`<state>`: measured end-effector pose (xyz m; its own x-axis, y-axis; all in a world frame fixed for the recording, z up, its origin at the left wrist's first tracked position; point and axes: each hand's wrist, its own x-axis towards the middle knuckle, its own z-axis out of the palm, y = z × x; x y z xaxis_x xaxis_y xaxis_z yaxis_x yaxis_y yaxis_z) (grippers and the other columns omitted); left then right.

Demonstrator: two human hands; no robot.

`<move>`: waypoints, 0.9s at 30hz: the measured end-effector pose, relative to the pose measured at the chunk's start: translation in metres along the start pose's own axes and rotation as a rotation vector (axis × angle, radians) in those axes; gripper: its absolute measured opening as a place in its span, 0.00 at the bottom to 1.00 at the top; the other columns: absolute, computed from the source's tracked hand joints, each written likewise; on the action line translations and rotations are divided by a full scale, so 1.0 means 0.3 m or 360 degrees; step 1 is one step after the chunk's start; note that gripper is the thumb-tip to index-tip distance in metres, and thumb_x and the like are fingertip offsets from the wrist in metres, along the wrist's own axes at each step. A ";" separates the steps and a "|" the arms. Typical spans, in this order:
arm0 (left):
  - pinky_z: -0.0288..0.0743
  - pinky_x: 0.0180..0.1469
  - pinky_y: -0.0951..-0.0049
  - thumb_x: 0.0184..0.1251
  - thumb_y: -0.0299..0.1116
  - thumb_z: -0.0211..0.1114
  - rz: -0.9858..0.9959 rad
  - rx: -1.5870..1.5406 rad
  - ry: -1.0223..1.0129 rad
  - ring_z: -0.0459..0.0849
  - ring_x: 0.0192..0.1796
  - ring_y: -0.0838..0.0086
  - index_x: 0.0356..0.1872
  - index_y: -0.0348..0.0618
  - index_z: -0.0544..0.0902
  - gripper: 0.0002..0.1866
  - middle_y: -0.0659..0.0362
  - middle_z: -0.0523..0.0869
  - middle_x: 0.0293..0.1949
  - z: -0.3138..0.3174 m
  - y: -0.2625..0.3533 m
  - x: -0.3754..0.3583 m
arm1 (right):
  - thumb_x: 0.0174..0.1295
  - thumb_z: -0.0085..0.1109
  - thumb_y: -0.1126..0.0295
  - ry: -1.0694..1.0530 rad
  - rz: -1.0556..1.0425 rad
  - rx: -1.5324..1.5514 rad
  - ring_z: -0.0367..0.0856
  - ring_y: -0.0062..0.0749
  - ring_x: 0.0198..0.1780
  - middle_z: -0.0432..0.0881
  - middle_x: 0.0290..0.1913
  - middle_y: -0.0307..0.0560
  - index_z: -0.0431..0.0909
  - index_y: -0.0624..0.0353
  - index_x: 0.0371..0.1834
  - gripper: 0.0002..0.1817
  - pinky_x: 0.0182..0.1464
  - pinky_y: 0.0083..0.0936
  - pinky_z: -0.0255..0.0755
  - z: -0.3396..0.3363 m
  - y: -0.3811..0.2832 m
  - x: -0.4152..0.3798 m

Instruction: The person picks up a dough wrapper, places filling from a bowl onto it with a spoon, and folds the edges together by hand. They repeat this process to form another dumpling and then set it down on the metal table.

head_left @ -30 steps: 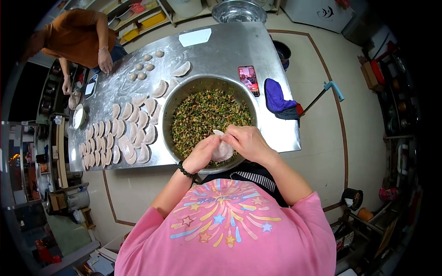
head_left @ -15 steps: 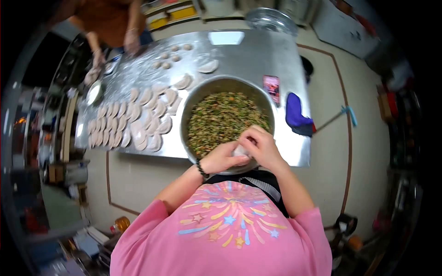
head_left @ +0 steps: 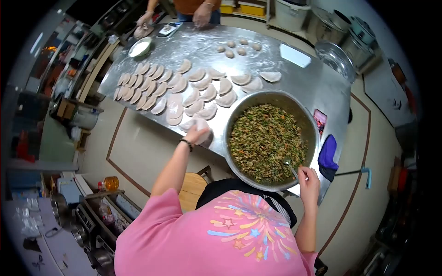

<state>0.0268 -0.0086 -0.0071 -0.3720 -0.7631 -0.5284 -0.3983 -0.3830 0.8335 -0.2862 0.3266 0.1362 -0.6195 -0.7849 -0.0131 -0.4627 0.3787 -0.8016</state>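
Observation:
My left hand (head_left: pixel 195 133) is at the table's near edge, its fingers closed on a pale dumpling (head_left: pixel 201 126) beside the rows of others. Several folded dumplings (head_left: pixel 208 93) and a small stack of flat wrappers (head_left: pixel 175 109) lie just beyond it. On the right, my right hand (head_left: pixel 308 178) grips a metal spoon (head_left: pixel 293 172) at the near right rim of a large steel bowl (head_left: pixel 234 166). Chopped green and brown filling (head_left: pixel 268 142) lies in the bowl, and the spoon's tip rests in it.
A phone (head_left: pixel 320 120) and a purple cloth item (head_left: pixel 328 154) lie right of the bowl. Several dough balls (head_left: pixel 241 51) sit toward the back of the steel table (head_left: pixel 193 43). Another person's gloved hands (head_left: pixel 202 14) are at the far edge, near a white bowl (head_left: pixel 140 47).
My hands have parted. The left has moved from above the bowl to the dumplings at the left; the right now holds a spoon at the rim. The view has shifted left.

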 end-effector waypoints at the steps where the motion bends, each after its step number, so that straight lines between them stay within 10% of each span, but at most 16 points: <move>1: 0.75 0.46 0.69 0.56 0.41 0.67 -0.0001 0.0081 -0.0074 0.79 0.45 0.69 0.54 0.35 0.71 0.28 0.53 0.79 0.45 0.007 -0.038 0.048 | 0.60 0.54 0.71 0.0004 -0.0080 -0.0150 0.74 0.26 0.29 0.75 0.30 0.44 0.78 0.64 0.36 0.07 0.32 0.21 0.67 0.003 0.004 -0.003; 7: 0.77 0.34 0.67 0.55 0.50 0.65 -0.0024 0.1323 0.0359 0.83 0.25 0.65 0.42 0.37 0.79 0.24 0.48 0.83 0.36 -0.129 0.141 -0.008 | 0.60 0.54 0.71 0.0064 0.0032 -0.0169 0.73 0.29 0.29 0.75 0.30 0.45 0.78 0.64 0.36 0.07 0.32 0.22 0.67 -0.020 0.006 -0.023; 11: 0.74 0.46 0.63 0.55 0.49 0.62 0.0133 0.1202 0.1071 0.83 0.41 0.57 0.38 0.37 0.81 0.22 0.45 0.84 0.36 -0.406 0.081 0.109 | 0.60 0.54 0.71 0.0069 0.0084 -0.0238 0.72 0.26 0.29 0.74 0.29 0.43 0.78 0.63 0.35 0.07 0.31 0.21 0.66 -0.006 0.051 -0.055; 17: 0.69 0.58 0.64 0.48 0.52 0.67 -0.0644 0.0878 0.1064 0.76 0.56 0.58 0.50 0.35 0.77 0.33 0.45 0.77 0.53 -0.464 0.112 0.266 | 0.61 0.54 0.71 -0.0017 0.0155 -0.0251 0.71 0.28 0.27 0.73 0.28 0.44 0.78 0.64 0.35 0.07 0.30 0.21 0.65 0.043 -0.023 -0.068; 27: 0.73 0.49 0.60 0.47 0.43 0.70 -0.0151 0.1169 0.1178 0.81 0.47 0.53 0.36 0.37 0.82 0.20 0.46 0.83 0.42 -0.372 0.151 0.259 | 0.61 0.54 0.70 0.0069 0.0236 -0.0200 0.74 0.29 0.29 0.74 0.29 0.45 0.78 0.65 0.35 0.08 0.31 0.23 0.67 0.045 -0.005 -0.098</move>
<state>0.0734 -0.1434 0.0076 0.1951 -0.9694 -0.1491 -0.9025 -0.2369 0.3597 -0.2587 0.3426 0.1297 -0.7124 -0.6949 -0.0978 -0.4378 0.5490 -0.7120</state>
